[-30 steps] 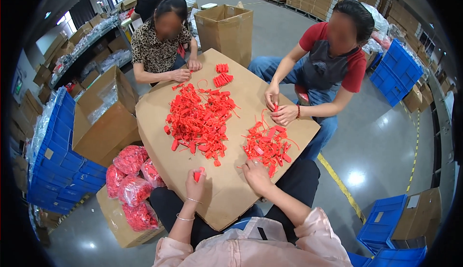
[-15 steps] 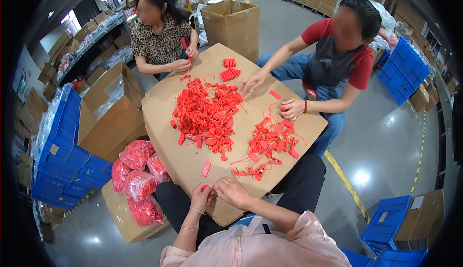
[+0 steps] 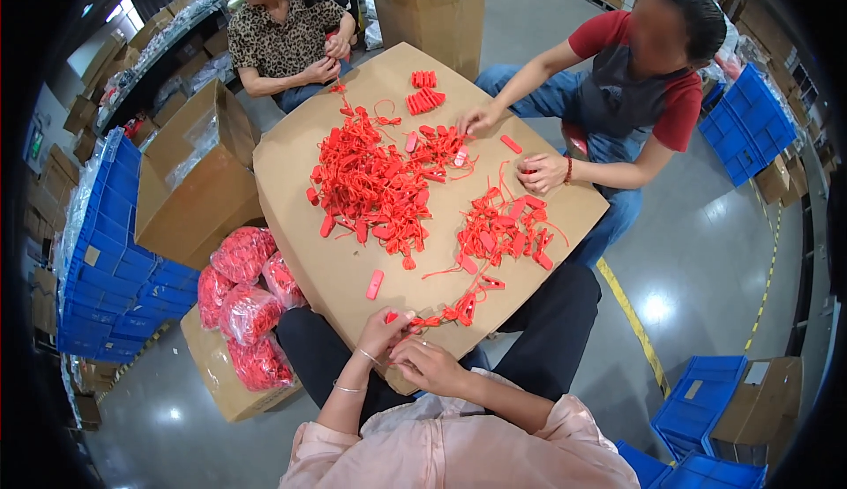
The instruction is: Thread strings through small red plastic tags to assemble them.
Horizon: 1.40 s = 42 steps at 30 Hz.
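Note:
Near the front corner of the cardboard-topped table, my left hand (image 3: 386, 332) is closed in a pinch on a small red plastic piece (image 3: 391, 317). Red cord (image 3: 427, 321) lies right beside its fingertips and runs toward a small pile of red corded pieces (image 3: 503, 235). My right hand (image 3: 430, 368), just below and to the right, has its fingers pressed together; whatever is in them is too small to make out. A single flat red piece (image 3: 375, 284) lies beyond my left hand. A larger tangled heap of red corded pieces (image 3: 371, 180) covers the middle of the table.
Across the table (image 3: 296, 206), one person's hands (image 3: 328, 61) hold red cord; another's hand (image 3: 543, 171) rests by the small pile. Neat red rows (image 3: 425, 101) lie at the far side. Bagged red pieces (image 3: 250, 312) sit at left, near an open carton (image 3: 190, 198) and blue crates (image 3: 115, 286).
The view has shifted slightly. My left hand has moved a little up and right, and my right hand has dropped below it. The person at right has moved a hand to the heap's edge.

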Tool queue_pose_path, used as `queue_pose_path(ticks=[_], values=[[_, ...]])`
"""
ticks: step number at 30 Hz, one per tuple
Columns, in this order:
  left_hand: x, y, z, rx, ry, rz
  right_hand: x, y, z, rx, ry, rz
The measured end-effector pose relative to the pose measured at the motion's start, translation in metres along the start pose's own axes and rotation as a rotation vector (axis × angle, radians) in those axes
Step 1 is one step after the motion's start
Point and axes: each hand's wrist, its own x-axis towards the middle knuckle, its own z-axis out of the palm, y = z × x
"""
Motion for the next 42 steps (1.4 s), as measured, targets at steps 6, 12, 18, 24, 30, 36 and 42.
queue_pose_path(ticks=[6, 12, 18, 24, 30, 36, 42], values=[[-0.008, 0.042, 0.011, -0.336, -0.109, 0.018, 0.001, -0.008, -0.012, 0.037, 0.092, -0.048], [-0.021, 0.075, 0.005, -0.634, -0.244, 0.031, 0.005, -0.015, -0.014, 0.071, 0.122, -0.031], [-0.034, 0.091, 0.001, -0.675, -0.270, 0.089, 0.007, -0.023, -0.018, 0.187, 0.205, 0.036], [-0.021, 0.057, 0.001, 0.009, -0.014, 0.076, -0.005, -0.012, -0.021, 0.237, 0.204, 0.234], [-0.033, 0.022, -0.010, 0.049, 0.106, 0.238, -0.018, 0.004, -0.020, 0.318, 0.248, 0.459], [-0.041, 0.023, -0.008, -0.241, -0.125, 0.046, -0.012, 0.015, -0.020, 0.280, 0.258, 0.451], [-0.043, 0.022, -0.002, -0.266, -0.162, 0.039, -0.007, 0.013, -0.026, 0.207, 0.252, 0.507]])
